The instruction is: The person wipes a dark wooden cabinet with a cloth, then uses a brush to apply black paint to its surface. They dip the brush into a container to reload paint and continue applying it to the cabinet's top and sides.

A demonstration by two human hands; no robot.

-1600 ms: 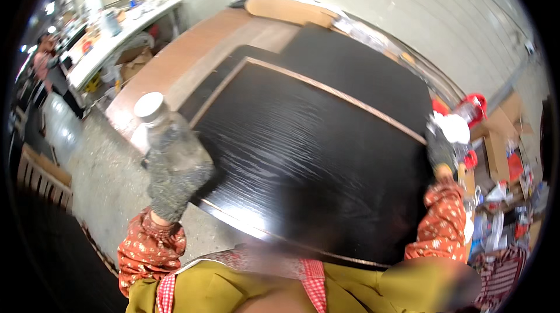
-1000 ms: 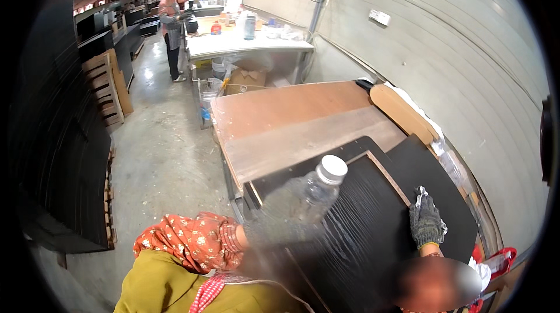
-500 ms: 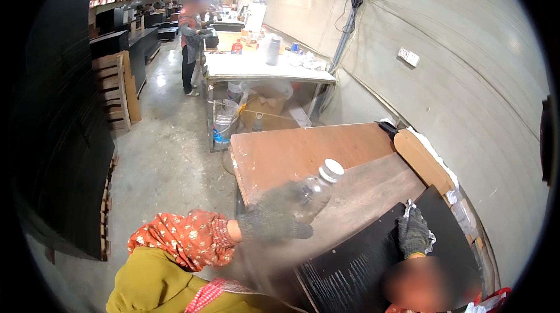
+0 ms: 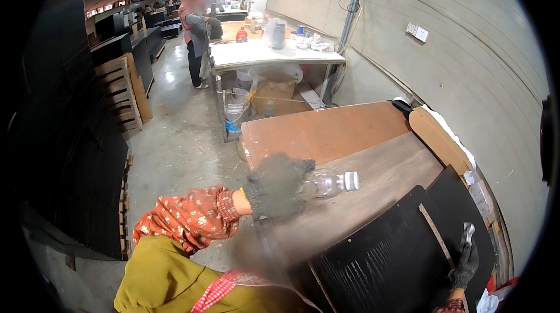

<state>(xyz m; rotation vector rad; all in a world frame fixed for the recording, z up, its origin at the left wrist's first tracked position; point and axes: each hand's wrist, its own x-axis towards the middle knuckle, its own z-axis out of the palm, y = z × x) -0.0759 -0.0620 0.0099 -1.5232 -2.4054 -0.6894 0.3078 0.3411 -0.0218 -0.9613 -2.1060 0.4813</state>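
Observation:
My left hand (image 4: 277, 187), in a dark grey knit glove, is closed around a clear plastic bottle (image 4: 324, 184) with a white cap. The bottle lies nearly level in the air above a wooden board, its cap pointing right. Part of it is hidden by the glove, which is slightly blurred. Over at the lower right, my gloved right hand (image 4: 465, 266) rests by the right part of a black panel (image 4: 373, 249). A small crumpled whitish wad (image 4: 468, 230) shows at its fingertips. Pale streaks mark the panel's surface, and a narrow brownish strip (image 4: 434, 231) crosses it.
A reddish-brown board (image 4: 326, 135) covers the bench's far side. Beyond stands a white-topped table (image 4: 233, 53) with a bucket (image 4: 235, 106) beneath. Stacked black panels (image 4: 70, 138) rise at the left. A person (image 4: 195, 39) works farther back. Cardboard (image 4: 437, 138) leans along the wall.
The bottle has tipped from cap-up to nearly level. My right hand has moved right and nearer across the black panel, uncovering the brownish strip. The view has shifted slightly.

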